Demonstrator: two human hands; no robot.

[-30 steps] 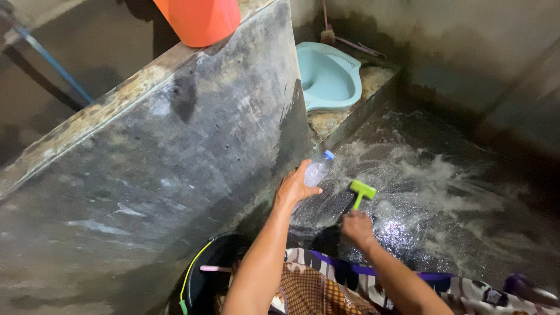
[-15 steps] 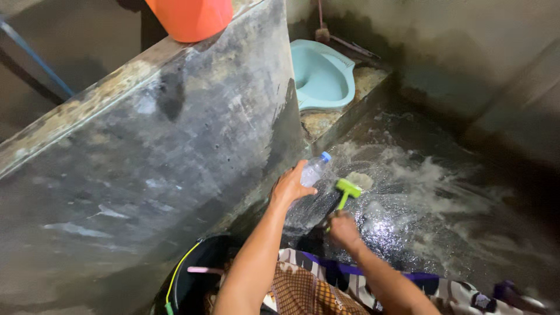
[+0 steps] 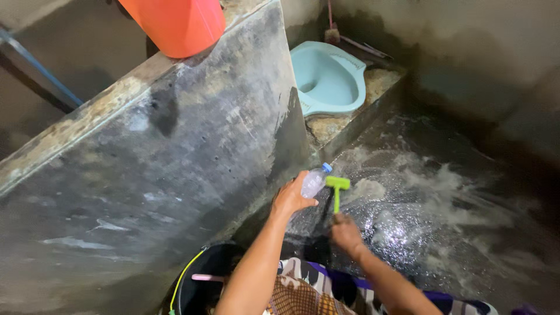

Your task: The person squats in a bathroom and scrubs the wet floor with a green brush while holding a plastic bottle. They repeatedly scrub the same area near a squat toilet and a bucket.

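Note:
My left hand (image 3: 290, 198) grips a clear plastic bottle (image 3: 314, 181) with a blue cap, tilted toward the wet floor. Just to its right, my right hand (image 3: 345, 229) holds the handle of a green scrubbing brush (image 3: 337, 185), whose head sits on the foamy, wet concrete floor (image 3: 420, 221) right beside the bottle's cap. Both hands work at the foot of the tall concrete tank wall (image 3: 175, 151).
A light blue squat toilet (image 3: 326, 79) sits on a raised step behind. An orange bucket (image 3: 175, 23) stands on the wall's top edge. A black bucket (image 3: 198, 286) with a pink-handled item is by my left elbow. A blue pipe (image 3: 41, 67) runs at far left.
The brush head has moved left across the floor, closing in on the bottle cap. My right hand shifted left with it; the left hand and bottle stayed about where they were.

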